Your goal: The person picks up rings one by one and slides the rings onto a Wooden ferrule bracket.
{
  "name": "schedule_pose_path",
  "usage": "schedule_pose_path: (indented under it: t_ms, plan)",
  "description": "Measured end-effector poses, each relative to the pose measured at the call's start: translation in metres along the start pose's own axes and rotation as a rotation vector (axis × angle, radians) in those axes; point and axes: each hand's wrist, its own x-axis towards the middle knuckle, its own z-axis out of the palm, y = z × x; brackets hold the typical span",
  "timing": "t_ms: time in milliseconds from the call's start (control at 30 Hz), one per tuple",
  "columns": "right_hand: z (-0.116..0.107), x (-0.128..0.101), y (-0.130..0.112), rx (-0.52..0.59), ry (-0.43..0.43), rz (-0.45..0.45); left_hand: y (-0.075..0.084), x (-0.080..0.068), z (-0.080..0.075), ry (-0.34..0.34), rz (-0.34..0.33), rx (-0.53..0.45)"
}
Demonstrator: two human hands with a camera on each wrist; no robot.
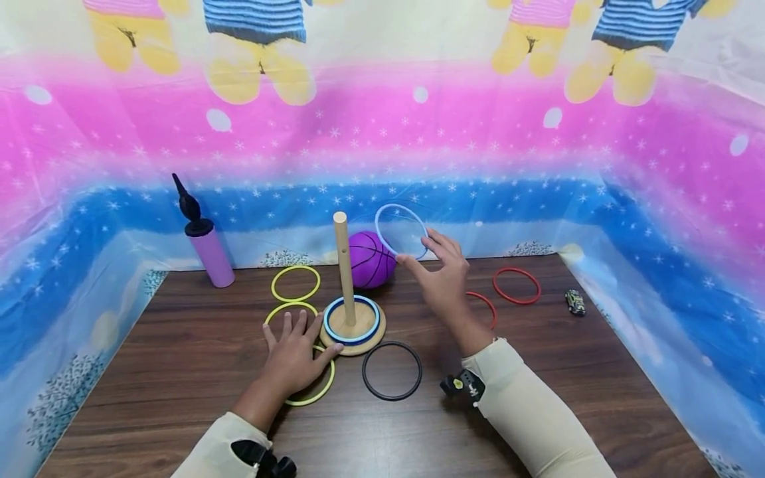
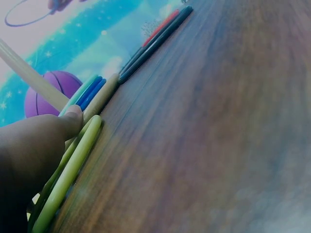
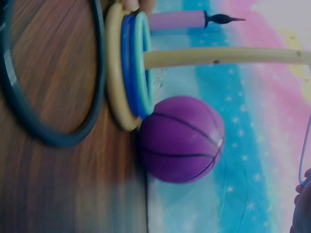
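You can't see how your right hand (image 1: 443, 279) has its grip on the pale blue ring (image 1: 402, 231): in the head view the fingertips meet the rim at a blurred edge, and the right wrist view cuts the ring (image 3: 306, 150) off at the frame's side, showing only a sliver. Your left hand (image 1: 294, 358) covers part of the yellow ring (image 1: 317, 392) beneath it. In the left wrist view the hand (image 2: 34, 150) is a dark blur cut off at the corner, and the tabletop (image 2: 218, 145) is smeared. The small toy car (image 1: 575, 302) is too tiny to make out. The peg (image 3: 218, 56) runs off the right wrist frame.
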Motion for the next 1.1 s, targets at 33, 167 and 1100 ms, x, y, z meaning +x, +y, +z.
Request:
schedule_pose_path:
  t_ms: [33, 167, 1100]
  plan:
    - [0.0, 0.001, -0.003, 0.019, -0.001, -0.004, 0.0, 0.0, 0.0, -0.002, -0.002, 0.0]
    - [0.002, 0.004, -0.016, 0.099, -0.013, 0.036, -0.001, 0.0, 0.002, -0.003, -0.003, 0.0]
    - [0.028, -0.005, -0.043, 0.011, -0.309, -0.141, -0.001, 0.001, 0.002, 0.007, 0.004, 0.006]
